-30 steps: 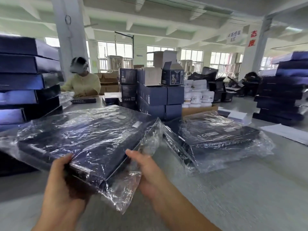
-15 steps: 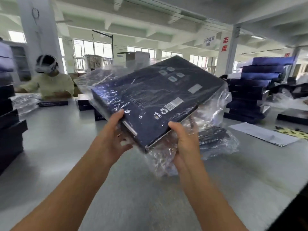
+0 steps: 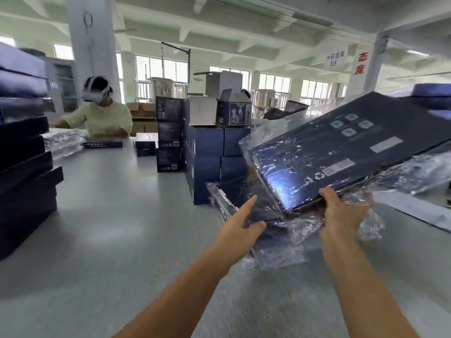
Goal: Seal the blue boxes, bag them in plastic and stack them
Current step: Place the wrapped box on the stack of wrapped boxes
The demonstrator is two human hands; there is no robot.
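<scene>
A flat dark blue box in a clear plastic bag is tilted in the air at the right, its printed underside facing me. My right hand grips its near edge, thumb on top, with loose bag plastic bunched around the fingers. My left hand is off the box, fingers stretched out toward a second bagged blue box that lies on the grey table below.
A tall stack of flat dark boxes stands at the left edge. Small blue cartons are piled mid-table. Another person in a pale top sits at the far left. More blue boxes and white sheets lie at the right.
The bagged box has swung to the right and now hangs from my right hand alone. My left hand has let go of it and reaches out, fingers straight.
</scene>
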